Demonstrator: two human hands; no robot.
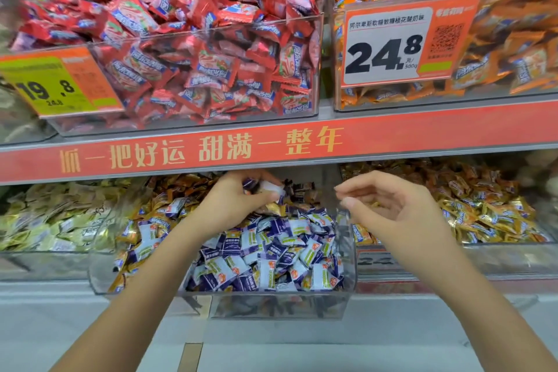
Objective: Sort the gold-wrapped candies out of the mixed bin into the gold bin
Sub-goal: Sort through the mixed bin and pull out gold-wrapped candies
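Both forearms reach in under the red shelf strip (193,154). The left hand (238,202) is curled over the back of the mixed bin (271,302), fingers pinching a small bunch of wrappers, purple and white showing; whether any gold sits in there, I cannot tell. The right hand (389,205) hovers at the bin's right wall, fingers loosely bent and apart, holding nothing. The mixed bin lies directly below both hands, packed with purple-and-white candies (265,257), with gold-wrapped candies (169,190) along its left side and back. The gold bin (495,254) sits just right of the right hand, full of shiny gold-orange wrappers.
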